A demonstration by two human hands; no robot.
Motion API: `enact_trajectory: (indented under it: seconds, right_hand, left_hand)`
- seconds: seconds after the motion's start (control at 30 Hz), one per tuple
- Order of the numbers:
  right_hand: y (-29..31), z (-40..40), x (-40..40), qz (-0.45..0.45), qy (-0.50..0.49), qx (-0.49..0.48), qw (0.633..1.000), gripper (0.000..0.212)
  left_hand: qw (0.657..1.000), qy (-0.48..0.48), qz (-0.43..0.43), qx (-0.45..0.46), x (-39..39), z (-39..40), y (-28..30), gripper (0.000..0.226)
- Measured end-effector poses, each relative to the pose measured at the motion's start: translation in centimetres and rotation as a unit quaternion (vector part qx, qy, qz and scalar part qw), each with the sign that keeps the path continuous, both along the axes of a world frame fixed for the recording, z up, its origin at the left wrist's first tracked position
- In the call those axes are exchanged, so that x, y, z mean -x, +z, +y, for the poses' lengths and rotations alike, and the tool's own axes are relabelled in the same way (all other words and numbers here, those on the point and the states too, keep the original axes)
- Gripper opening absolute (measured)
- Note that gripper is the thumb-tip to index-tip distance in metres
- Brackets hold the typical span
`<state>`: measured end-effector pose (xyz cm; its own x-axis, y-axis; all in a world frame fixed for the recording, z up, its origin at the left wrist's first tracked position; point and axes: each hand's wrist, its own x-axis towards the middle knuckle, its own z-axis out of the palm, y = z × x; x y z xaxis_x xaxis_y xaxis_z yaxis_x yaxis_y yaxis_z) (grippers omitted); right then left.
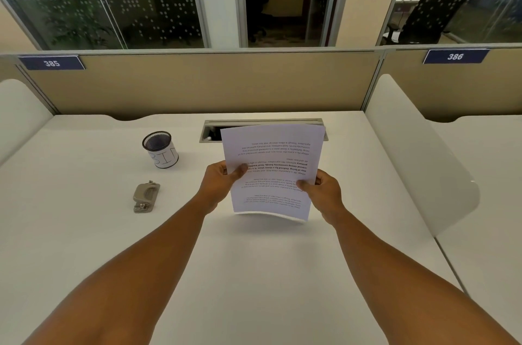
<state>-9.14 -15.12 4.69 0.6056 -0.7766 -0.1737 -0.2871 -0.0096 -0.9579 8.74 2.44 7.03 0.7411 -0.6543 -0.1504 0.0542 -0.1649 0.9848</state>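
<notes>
A stack of white printed sheets (272,158) is held upright above the white desk (254,260), its text upside down to me. My left hand (221,183) grips its left edge, thumb on the front face. At the right edge, my right hand (322,192) grips the stack the same way. The lower edge of the stack hangs just above the desk, throwing a soft shadow. A metal hole punch (146,196) lies on the desk to the left of my left hand.
A black mesh cup (160,148) with a white label stands at the back left of the desk. A cable slot (210,131) lies behind the paper. Beige partitions with signs 385 (52,62) and 386 (455,56) close the back; white dividers stand at both sides.
</notes>
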Motion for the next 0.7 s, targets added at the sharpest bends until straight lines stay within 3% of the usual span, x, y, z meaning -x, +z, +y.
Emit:
enact_trajectory:
  seconds: [0.3, 0.53, 0.7]
  right_hand:
    - [-0.4, 0.5, 0.0, -0.002, 0.0, -0.004, 1.0, 0.032]
    - [0.3, 0.0, -0.3, -0.038, -0.041, -0.041, 0.998, 0.023]
    - [0.5, -0.6, -0.4, -0.097, -0.081, -0.104, 0.987, 0.021]
  left_hand:
    - [0.993, -0.069, -0.023, -0.091, -0.2, 0.3, -1.5, 0.031]
    - [0.99, -0.08, -0.034, -0.107, -0.3, 0.5, -1.9, 0.035]
    - [0.993, -0.062, -0.029, -0.098, -0.2, 0.9, -1.9, 0.023]
